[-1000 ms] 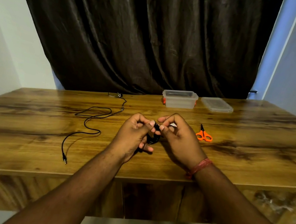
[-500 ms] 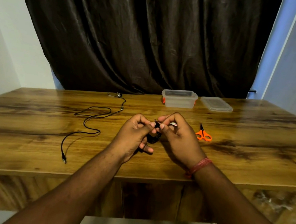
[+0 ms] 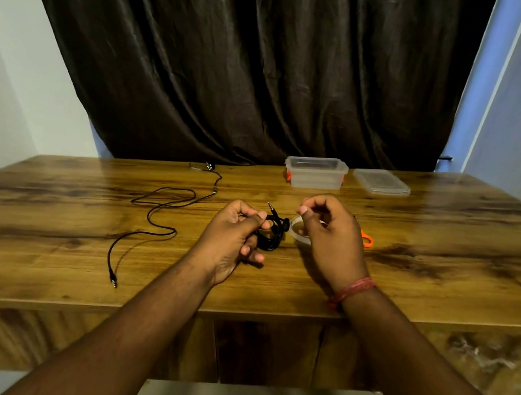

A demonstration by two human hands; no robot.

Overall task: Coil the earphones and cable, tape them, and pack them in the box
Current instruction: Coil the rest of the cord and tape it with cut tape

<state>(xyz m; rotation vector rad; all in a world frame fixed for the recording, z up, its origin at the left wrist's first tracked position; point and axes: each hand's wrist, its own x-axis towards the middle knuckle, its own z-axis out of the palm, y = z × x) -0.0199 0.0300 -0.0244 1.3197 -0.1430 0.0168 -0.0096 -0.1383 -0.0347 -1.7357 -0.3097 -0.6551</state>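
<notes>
My left hand [image 3: 234,237] grips a small coil of black cable [image 3: 272,235] just above the table, its jack plug sticking up. My right hand [image 3: 330,236] is to the right of the coil and apart from it. Its fingers are curled and its thumb and forefinger meet over a clear tape roll [image 3: 294,231] lying on the table. I cannot tell whether they pinch tape. A second black lead, the earphones [image 3: 164,214], lies uncoiled on the left. The clear plastic box [image 3: 317,173] stands open at the back, its lid [image 3: 382,182] beside it.
Orange-handled scissors [image 3: 367,239] lie just behind my right hand, mostly hidden. The wooden table [image 3: 443,254] runs back to a dark curtain. The earphone jack [image 3: 113,282] lies near the table's front edge on the left.
My right hand has let go of the coil and moved right to the tape roll. My left hand still holds the coil, and the jack plug now shows.
</notes>
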